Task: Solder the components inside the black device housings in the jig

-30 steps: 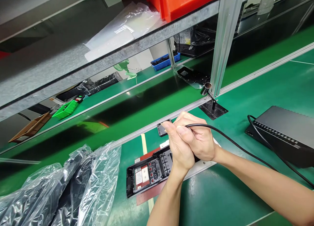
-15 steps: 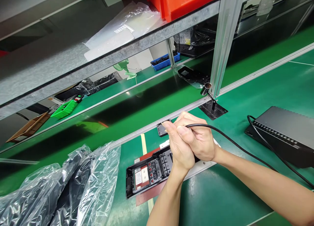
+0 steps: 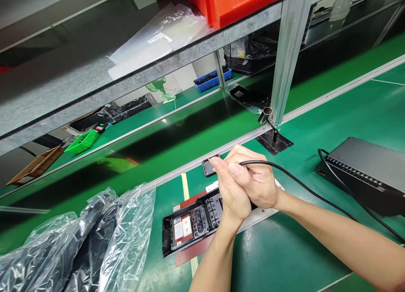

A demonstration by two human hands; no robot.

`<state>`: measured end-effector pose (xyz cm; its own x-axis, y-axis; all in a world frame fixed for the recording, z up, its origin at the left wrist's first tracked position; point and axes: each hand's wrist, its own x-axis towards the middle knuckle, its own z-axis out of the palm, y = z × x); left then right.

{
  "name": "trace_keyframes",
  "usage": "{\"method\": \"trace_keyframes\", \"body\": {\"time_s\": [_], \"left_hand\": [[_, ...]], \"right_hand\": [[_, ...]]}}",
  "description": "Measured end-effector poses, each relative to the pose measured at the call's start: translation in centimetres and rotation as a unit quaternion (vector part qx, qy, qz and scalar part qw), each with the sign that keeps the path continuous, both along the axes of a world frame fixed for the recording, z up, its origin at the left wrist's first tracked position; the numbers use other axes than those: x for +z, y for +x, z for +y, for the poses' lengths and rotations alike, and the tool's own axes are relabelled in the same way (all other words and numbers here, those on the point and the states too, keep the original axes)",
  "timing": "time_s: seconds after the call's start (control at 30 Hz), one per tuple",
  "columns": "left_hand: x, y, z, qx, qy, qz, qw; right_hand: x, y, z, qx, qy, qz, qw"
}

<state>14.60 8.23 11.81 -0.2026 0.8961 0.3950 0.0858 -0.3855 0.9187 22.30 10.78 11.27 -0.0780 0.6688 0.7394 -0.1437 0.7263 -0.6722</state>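
Fingers of right hand curled tightly around black cable, mid-frame; left hand pressed against right, its grip hidden. Black housing partly covered, lower centre. Worktop bounded by metal rail; open room seen between forearms.

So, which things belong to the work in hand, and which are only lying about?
Likely in the work:
black cable at the right hand
black housing beneath the left hand

Likely just lying about:
plastic-wrapped items
red bin
blue tray
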Motion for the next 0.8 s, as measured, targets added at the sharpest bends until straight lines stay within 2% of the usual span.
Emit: {"method": "trace_keyframes", "body": {"time_s": [0.47,0.8], "left_hand": [[0.11,-0.01,0.06,-0.019,0.026,0.003,0.999],[-0.09,0.02,0.19,-0.025,0.017,0.014,0.999]], "right_hand": [[-0.11,-0.06,0.02,0.004,-0.006,0.008,1.000],[-0.20,-0.07,0.05,0.000,-0.003,0.007,1.000]]}}
